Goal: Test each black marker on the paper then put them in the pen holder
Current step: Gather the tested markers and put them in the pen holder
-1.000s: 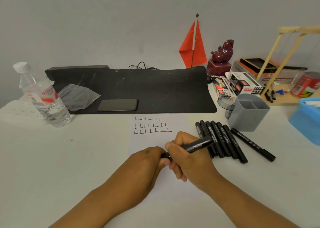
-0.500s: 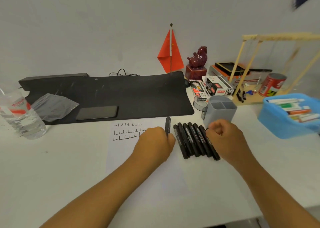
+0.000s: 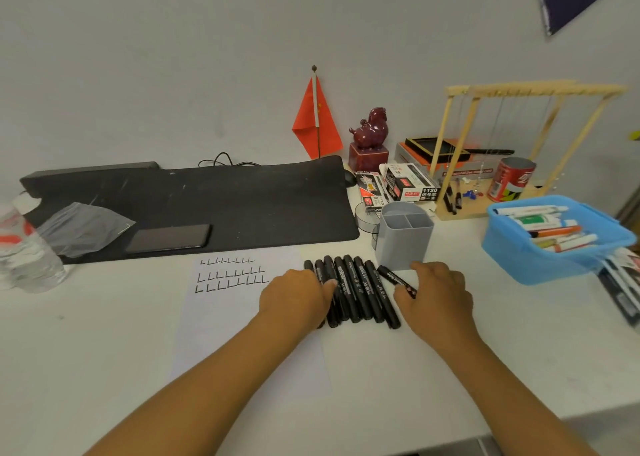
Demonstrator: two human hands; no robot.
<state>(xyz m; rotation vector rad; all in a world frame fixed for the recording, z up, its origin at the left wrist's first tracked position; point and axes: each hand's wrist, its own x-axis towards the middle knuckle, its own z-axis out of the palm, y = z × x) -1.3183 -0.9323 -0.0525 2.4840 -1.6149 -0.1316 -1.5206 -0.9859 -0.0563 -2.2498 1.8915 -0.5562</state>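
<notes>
row of black plastic markers point(image 3: 356, 293): light, stiff, prone to roll; take mid-barrel. left hand point(image 3: 298, 299) rests spread on them; right hand point(image 3: 436, 296) pinches outermost marker point(image 3: 394, 277).

One camera, worn on the head
It looks forward and down at the bench point(image 3: 104, 351), close above both hands.

Your left hand point(image 3: 298, 296) rested on the row of black markers point(image 3: 353, 293) beside the paper point(image 3: 228, 317); your right hand point(image 3: 436, 296) pinched one marker point(image 3: 394, 277) near the grey pen holder point(image 3: 403, 237).
</notes>
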